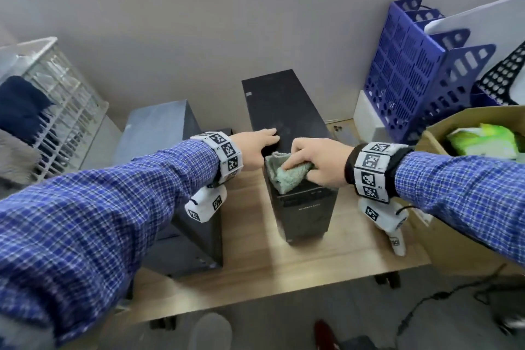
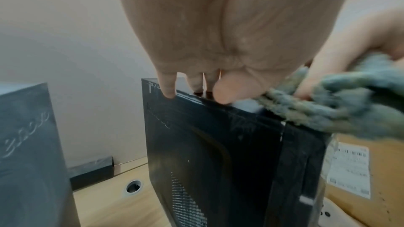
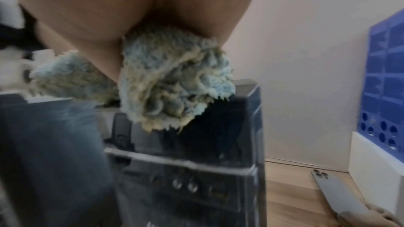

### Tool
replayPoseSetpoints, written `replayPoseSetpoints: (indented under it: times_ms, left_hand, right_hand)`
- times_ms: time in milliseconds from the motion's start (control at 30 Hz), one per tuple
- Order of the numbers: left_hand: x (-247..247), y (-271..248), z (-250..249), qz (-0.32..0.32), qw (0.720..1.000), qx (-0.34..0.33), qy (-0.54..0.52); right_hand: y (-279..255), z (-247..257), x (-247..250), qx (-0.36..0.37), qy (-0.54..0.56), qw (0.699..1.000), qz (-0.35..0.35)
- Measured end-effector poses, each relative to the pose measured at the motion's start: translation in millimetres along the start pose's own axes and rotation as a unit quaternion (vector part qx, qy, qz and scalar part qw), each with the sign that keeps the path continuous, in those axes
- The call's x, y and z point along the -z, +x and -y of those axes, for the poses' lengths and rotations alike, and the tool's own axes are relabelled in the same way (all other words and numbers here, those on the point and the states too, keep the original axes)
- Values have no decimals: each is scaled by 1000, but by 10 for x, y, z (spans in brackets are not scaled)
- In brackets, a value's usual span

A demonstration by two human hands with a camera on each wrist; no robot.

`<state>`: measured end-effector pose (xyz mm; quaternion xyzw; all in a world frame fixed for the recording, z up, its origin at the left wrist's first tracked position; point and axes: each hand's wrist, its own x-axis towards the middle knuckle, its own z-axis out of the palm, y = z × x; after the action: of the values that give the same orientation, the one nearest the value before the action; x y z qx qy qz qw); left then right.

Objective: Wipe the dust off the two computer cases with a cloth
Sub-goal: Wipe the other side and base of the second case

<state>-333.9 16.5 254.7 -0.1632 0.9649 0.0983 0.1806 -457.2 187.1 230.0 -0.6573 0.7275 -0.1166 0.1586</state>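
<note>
Now r. hand (image 1: 318, 162) bunches soft, limp cloth (image 1: 287, 175) on rigid, prob. heavy black case (image 1: 287, 111), steadied by flat, empty l. hand (image 1: 255, 148).

Lighting is soft, even and indoor; its source is not identifiable. The head view bends strongly at its edges, the blue checked sleeves (image 1: 85, 221) smeared. Both wrist views are blurred: the near palm fills each top, and the fluffy green-grey cloth (image 3: 174, 82) is soft. Faint sheen marks the glossy black computer case (image 2: 218, 144); shadows fall weakly on the pale wooden desk (image 1: 326, 258).

Computer cases (image 1: 287, 111) (image 1: 159, 128): two were present; cloth (image 1: 287, 172): one; blue file racks (image 1: 409, 71): one; cardboard boxes (image 1: 443, 133): one; phones (image 3: 336, 191): one; hands (image 1: 255, 148) (image 1: 318, 159): two.
</note>
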Motion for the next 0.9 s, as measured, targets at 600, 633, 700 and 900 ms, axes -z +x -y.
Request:
replayPoseSetpoints:
  times_ms: [600, 633, 700, 900]
  left_hand:
    - [-21, 66, -123, 45, 994, 23, 96]
    - [-14, 66, -135, 48, 994, 25, 100]
    - [-13, 52, -184, 53, 991, 36, 115]
    - [97, 137, -370, 48, 978, 47, 197]
  right_hand:
    - [-481, -217, -1114, 74, -277, 955, -75]
    - [-519, -292, -1096, 73, -270, 957, -78]
    - [-590, -424, -1085, 72, -257, 960, -83]
    - [-387, -92, -1212, 100, -241, 957, -128]
